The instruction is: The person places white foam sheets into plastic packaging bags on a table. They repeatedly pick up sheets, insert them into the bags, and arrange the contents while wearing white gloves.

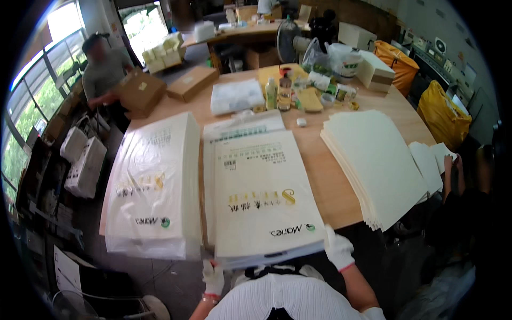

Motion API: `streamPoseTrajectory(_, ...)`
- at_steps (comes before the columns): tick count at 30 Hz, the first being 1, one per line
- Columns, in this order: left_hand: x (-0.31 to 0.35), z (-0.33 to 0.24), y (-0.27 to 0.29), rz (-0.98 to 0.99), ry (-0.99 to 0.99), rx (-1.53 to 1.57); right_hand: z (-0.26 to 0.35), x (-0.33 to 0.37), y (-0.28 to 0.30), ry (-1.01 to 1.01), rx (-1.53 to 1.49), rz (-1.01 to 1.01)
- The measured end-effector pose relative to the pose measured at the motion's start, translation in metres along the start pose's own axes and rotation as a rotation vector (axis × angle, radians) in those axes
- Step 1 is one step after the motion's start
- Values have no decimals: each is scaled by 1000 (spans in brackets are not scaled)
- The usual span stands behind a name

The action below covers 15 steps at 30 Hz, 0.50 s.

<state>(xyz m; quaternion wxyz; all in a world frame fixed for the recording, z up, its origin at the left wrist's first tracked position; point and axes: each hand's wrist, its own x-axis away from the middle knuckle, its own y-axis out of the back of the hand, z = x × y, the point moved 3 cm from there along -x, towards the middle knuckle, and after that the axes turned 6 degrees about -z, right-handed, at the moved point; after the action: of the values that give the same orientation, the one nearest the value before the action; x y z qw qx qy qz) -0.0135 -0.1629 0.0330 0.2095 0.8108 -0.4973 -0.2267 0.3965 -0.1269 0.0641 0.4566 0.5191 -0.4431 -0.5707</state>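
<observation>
White ribbed shirt (277, 298) up close, and just past it, white-gloved right hand (339, 249) pinches the near right corner of a flat, plastic-wrapped cream paper packet (261, 181), overhanging the light wooden table (319, 173)! White-gloved left hand (213, 279) is at the other near corner, grip impossible to tell.

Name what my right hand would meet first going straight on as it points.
The right hand would likely meet the middle printed pack first; it seems to touch its near right corner.
</observation>
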Motion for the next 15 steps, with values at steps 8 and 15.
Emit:
streamPoseTrajectory(8, -49, -89, 11, 148, -417, 242, -38, 35, -33, -910, -1473, 7)
streamPoseTrajectory(15, -99, -140, 106, 106, -64, 1442, 113, -15, -53, -510, -2030, 328)
